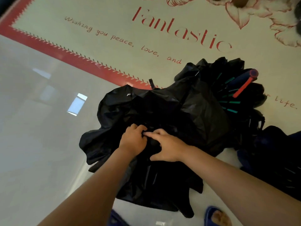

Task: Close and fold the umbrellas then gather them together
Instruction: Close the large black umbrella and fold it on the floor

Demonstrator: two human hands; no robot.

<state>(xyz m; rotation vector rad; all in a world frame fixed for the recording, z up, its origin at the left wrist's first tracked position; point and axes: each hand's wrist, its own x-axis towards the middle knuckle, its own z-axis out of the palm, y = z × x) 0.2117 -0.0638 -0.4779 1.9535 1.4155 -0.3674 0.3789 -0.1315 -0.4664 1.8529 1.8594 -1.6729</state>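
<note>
As the black umbrella [162, 111] swallows detail, left hand [133, 140] pinching its fabric, right hand [168, 148] grip unclear

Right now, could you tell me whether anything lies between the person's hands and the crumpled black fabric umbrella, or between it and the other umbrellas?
Nothing visible does. The left hand grips the crumpled black fabric umbrella and the right hand rests on it; its canopy touches the navy-handled, red-strapped umbrella beside it.

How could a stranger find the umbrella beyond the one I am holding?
Find the floor mat with red lettering. At its near edge lies a black umbrella. Only it shows a navy handle, red strap and teal rib tips.
</note>
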